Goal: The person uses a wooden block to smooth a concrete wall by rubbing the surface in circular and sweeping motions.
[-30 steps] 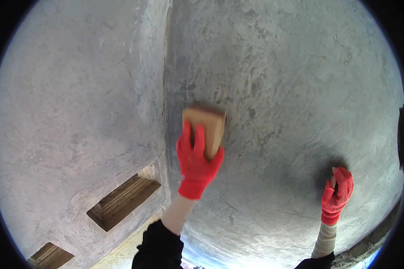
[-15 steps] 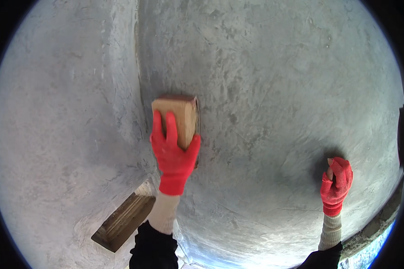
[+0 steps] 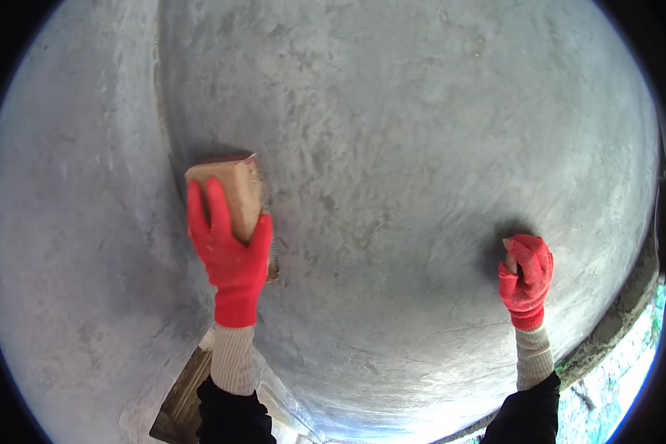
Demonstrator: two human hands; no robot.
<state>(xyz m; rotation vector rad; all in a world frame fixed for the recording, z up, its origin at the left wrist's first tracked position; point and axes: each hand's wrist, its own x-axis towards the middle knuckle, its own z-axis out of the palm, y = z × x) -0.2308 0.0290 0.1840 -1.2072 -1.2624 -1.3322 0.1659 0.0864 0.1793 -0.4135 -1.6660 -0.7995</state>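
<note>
My left hand (image 3: 231,259), in a red glove, is closed around a wooden sanding block (image 3: 233,185). The block's underside, with a reddish-brown edge, lies against a grey plastered surface (image 3: 377,185), just right of a ridge running along it. Two fingers lie over the block's face and the thumb grips its right side. Farther right, my right hand (image 3: 527,281) rests by the same surface in a red glove. Its fingers are curled in, a bare fingertip showing; whatever they hold, if anything, is hidden.
Below my left forearm is a recessed rectangular opening (image 3: 181,396) with brownish inner sides. To the left, another grey plastered face (image 3: 66,222) meets the ridge. At the lower right, a rough edge (image 3: 607,344) borders a bright outdoor area (image 3: 607,399).
The view has turned right, so the ridge, the opening and both hands sit further left in the picture. The sanding block stays beside the ridge in my left hand. My right hand remains curled.
</note>
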